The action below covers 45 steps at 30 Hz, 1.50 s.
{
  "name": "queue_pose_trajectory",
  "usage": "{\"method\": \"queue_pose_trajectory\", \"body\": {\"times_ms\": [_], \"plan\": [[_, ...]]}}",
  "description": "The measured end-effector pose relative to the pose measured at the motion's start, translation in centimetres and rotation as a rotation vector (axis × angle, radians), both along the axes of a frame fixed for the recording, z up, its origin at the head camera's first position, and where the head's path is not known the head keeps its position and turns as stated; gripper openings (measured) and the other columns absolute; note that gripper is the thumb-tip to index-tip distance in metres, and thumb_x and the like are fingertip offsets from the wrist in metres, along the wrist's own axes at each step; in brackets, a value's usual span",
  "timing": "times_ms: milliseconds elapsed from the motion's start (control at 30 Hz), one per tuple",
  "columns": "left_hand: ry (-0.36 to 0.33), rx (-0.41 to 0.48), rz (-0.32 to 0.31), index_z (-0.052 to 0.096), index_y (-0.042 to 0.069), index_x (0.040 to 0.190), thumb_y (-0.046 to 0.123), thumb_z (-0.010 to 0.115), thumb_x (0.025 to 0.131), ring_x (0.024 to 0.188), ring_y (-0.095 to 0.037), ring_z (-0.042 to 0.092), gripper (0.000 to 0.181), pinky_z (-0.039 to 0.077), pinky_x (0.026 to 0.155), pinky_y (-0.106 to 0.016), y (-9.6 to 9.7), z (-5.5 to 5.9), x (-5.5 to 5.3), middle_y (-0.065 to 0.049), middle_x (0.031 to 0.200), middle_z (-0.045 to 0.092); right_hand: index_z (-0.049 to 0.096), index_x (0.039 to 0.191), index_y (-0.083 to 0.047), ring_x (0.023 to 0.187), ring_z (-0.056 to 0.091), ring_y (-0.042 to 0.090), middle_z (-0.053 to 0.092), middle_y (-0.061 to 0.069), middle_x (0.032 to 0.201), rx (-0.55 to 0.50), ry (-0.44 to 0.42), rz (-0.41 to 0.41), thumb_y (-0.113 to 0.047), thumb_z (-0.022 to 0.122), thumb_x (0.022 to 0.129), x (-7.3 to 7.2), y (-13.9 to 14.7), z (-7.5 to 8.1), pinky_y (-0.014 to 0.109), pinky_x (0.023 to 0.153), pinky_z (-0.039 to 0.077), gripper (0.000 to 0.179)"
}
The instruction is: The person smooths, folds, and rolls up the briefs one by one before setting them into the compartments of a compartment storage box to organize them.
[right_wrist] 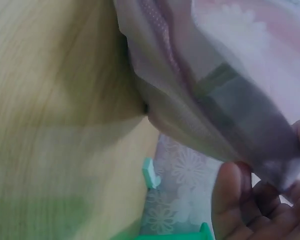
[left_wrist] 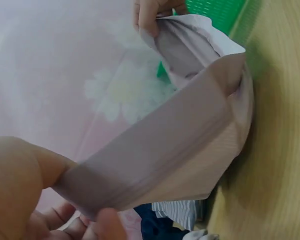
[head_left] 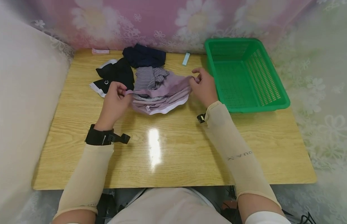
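Note:
Both hands hold a pair of mauve underpants [head_left: 176, 85] by the waistband, stretched between them just above the table. My left hand [head_left: 114, 101] pinches the band's left end between thumb and fingers. At the opposite end, my right hand [head_left: 205, 87] pinches the band, close beside the green basket. A white edge and a small label show on the near side of the cloth. In the left wrist view the waistband [left_wrist: 160, 140] runs taut and slanting from the thumb. Behind the underpants lie a grey striped garment [head_left: 145, 77], a black garment with white trim [head_left: 117, 73] and a navy garment [head_left: 145, 56].
A green plastic basket [head_left: 246, 108] with slotted walls stands at the table's back right. A light blue strip [head_left: 186, 59] and a pink strip [head_left: 100, 51] lie along the back edge. Flowered curtain [head_left: 168, 25] hangs behind the wooden table [head_left: 179, 155].

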<state>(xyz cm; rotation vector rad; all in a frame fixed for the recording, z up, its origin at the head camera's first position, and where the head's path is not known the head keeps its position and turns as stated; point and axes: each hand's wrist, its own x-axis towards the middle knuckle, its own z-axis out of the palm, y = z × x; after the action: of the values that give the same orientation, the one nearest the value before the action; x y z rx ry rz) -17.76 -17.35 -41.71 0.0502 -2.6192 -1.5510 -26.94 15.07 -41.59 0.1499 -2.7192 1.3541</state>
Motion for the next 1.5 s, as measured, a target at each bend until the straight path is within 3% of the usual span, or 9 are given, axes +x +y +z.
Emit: {"method": "queue_pose_trajectory", "body": {"times_ms": [133, 400, 633, 833, 967, 1067, 1167, 1300, 1500], "plan": [[0.083, 0.028, 0.025, 0.051, -0.002, 0.12, 0.018, 0.061, 0.103, 0.074, -0.018, 0.047, 0.027, 0.04, 0.061, -0.023, -0.1, 0.6, -0.4, -0.008, 0.102, 0.053, 0.074, 0.126, -0.015, 0.055, 0.032, 0.014, 0.04, 0.005, 0.066, -0.037, 0.042, -0.007, -0.017, 0.054, 0.099, -0.1, 0.4, 0.8, 0.029, 0.054, 0.029, 0.034], [0.14, 0.156, 0.103, 0.053, -0.009, 0.116, 0.006, 0.059, 0.101, 0.076, -0.013, 0.045, 0.023, 0.037, 0.065, -0.021, 0.7, 3.4, 0.1, -0.001, 0.095, 0.05, 0.076, 0.1, -0.004, 0.074, 0.048, 0.018, 0.057, 0.007, 0.085, -0.016, 0.079, -0.044, -0.015, 0.053, 0.098, 0.1, 0.9, 2.4, 0.028, 0.062, 0.033, 0.026], [0.195, 0.219, 0.109, 0.058, 0.006, 0.114, 0.016, 0.061, 0.104, 0.074, -0.011, 0.047, 0.014, 0.037, 0.062, -0.024, -0.4, 1.7, -1.3, 0.004, 0.091, 0.055, 0.061, 0.081, -0.005, 0.069, 0.042, 0.02, 0.046, 0.007, 0.076, -0.042, 0.091, -0.057, -0.015, 0.051, 0.097, 0.2, 1.8, 2.9, 0.03, 0.062, 0.031, 0.022], [0.18, 0.218, 0.101, 0.058, 0.009, 0.113, 0.026, 0.054, 0.109, 0.07, -0.012, 0.045, 0.019, 0.035, 0.059, -0.026, -0.5, 2.1, -1.5, 0.001, 0.082, 0.05, 0.046, 0.069, -0.007, 0.077, 0.041, 0.022, 0.046, 0.008, 0.082, -0.04, 0.144, -0.073, -0.014, 0.049, 0.096, 0.2, 2.6, 3.2, 0.03, 0.069, 0.031, 0.029], [0.154, 0.184, 0.114, 0.055, 0.007, 0.112, 0.031, 0.048, 0.111, 0.085, -0.013, 0.048, 0.025, 0.036, 0.072, -0.027, -0.4, 2.3, -1.7, 0.001, 0.091, 0.049, 0.044, 0.069, -0.009, 0.076, 0.042, 0.02, 0.048, 0.006, 0.082, -0.042, 0.145, -0.086, -0.017, 0.049, 0.098, 0.1, 3.1, 3.3, 0.029, 0.069, 0.031, 0.03], [0.139, 0.219, 0.087, 0.05, 0.009, 0.112, 0.032, 0.046, 0.111, 0.097, -0.012, 0.045, 0.024, 0.033, 0.082, -0.028, -0.3, 2.5, -1.8, 0.002, 0.1, 0.046, 0.046, 0.072, -0.012, 0.065, 0.039, 0.017, 0.044, 0.004, 0.073, -0.059, 0.131, -0.087, -0.02, 0.049, 0.101, 0.1, 3.4, 3.4, 0.029, 0.063, 0.031, 0.03], [0.109, 0.249, 0.047, 0.041, 0.014, 0.111, 0.03, 0.055, 0.108, 0.092, -0.012, 0.041, 0.022, 0.031, 0.077, -0.027, -0.3, 2.7, -1.7, 0.001, 0.097, 0.037, 0.045, 0.074, -0.013, 0.057, 0.035, 0.016, 0.038, 0.003, 0.066, -0.078, 0.125, -0.082, -0.024, 0.049, 0.104, 0.2, 3.6, 3.6, 0.031, 0.058, 0.029, 0.032], [0.029, 0.252, -0.044, 0.029, 0.019, 0.116, 0.015, 0.07, 0.095, 0.084, -0.015, 0.038, 0.046, 0.033, 0.068, -0.027, -0.3, 3.1, -1.6, -0.002, 0.099, 0.032, 0.045, 0.076, -0.014, 0.059, 0.037, 0.015, 0.038, 0.001, 0.067, -0.095, 0.117, -0.071, -0.028, 0.052, 0.105, 0.3, 3.8, 3.9, 0.029, 0.059, 0.03, 0.033], [0.019, 0.231, -0.203, 0.028, 0.018, 0.126, -0.003, 0.065, 0.091, 0.086, -0.019, 0.041, 0.055, 0.04, 0.069, -0.022, -0.3, 3.3, -1.5, -0.005, 0.106, 0.039, 0.049, 0.082, -0.013, 0.067, 0.039, 0.014, 0.039, 0.0, 0.071, -0.158, 0.102, -0.061, -0.035, 0.056, 0.106, 0.1, 4.4, 4.1, 0.028, 0.062, 0.03, 0.034]]}}
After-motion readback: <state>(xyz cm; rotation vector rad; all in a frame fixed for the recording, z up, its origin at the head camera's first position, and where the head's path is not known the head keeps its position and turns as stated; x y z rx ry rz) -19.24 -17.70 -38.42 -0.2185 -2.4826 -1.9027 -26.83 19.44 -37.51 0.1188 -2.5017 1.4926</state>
